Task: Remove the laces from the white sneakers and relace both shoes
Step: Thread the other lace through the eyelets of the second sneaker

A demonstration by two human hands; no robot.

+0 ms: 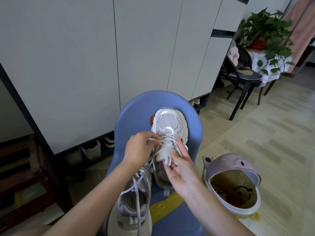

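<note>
A white sneaker (167,124) lies on a blue plastic chair (134,106), toe pointing away from me, with white laces (164,142) crossed over its tongue. My left hand (138,149) pinches a strand of that lace at the shoe's left side. My right hand (180,166) holds the shoe at its tongue, thumb and fingers pinching it near the right eyelets. The second white sneaker (131,206) sits nearer me, below my left forearm, with a loose lace trailing over its opening.
A lilac bin (233,169) with its lid open stands on the floor at my right. Tall white cabinet doors (85,57) rise behind the chair, shoes stored beneath them. A dark chair (245,77) and a potted plant (265,31) are at the back right.
</note>
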